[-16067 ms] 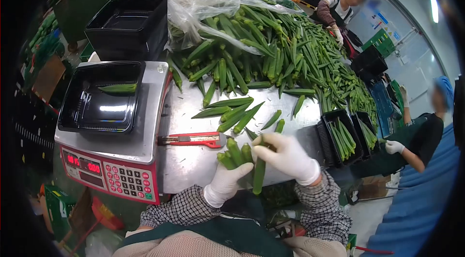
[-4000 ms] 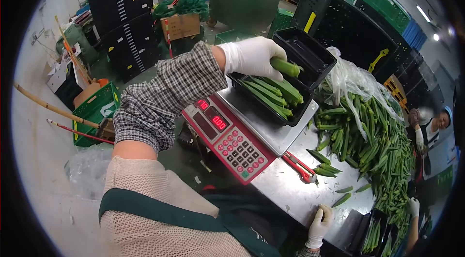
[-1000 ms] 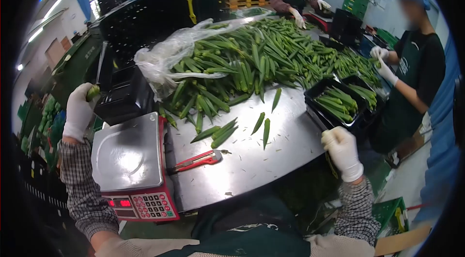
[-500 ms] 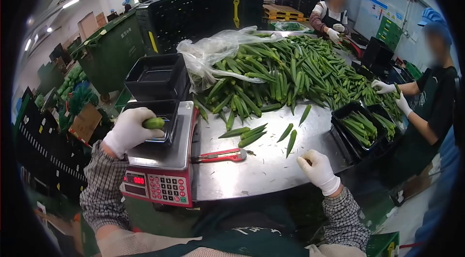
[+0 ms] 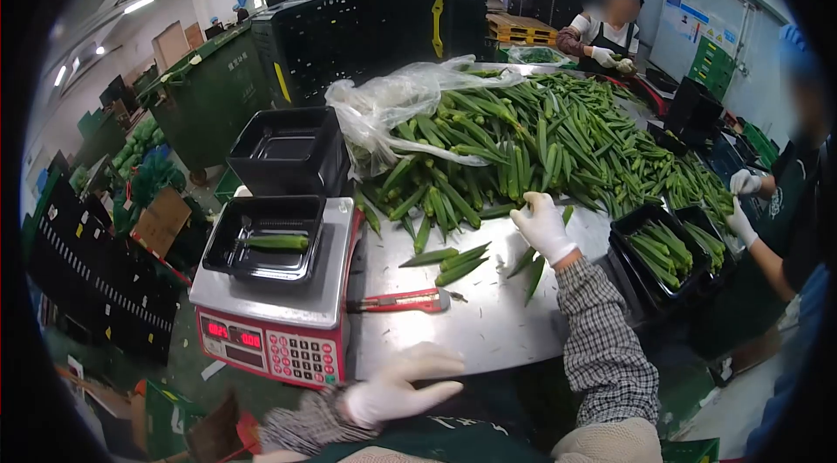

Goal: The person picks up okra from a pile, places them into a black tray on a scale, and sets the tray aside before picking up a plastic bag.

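My left hand [image 5: 410,383], in a white glove, is in front of the scale at the table's near edge, empty with fingers apart and slightly blurred. My right hand [image 5: 547,232], also gloved, reaches to the front edge of the okra pile [image 5: 558,127]; its thumb and fingers look apart, and nothing shows held between them. One okra [image 5: 277,242] lies in a black plastic tray [image 5: 228,264] on the red-and-silver scale [image 5: 270,310]. Several loose okra [image 5: 460,264] lie on the metal table beside a red utility knife [image 5: 405,301].
Stacked empty black trays [image 5: 288,149] stand behind the scale. A clear plastic bag [image 5: 384,110] partly covers the pile's left side. Okra-filled trays [image 5: 667,255] sit at the right. One co-worker's gloved hands [image 5: 741,201] are near them; another person [image 5: 610,31] works across the table.
My left hand has let go of the okra in the tray and moved right, toward my body. My right hand has gone forward from the table's front to the pile. The view has shifted slightly.
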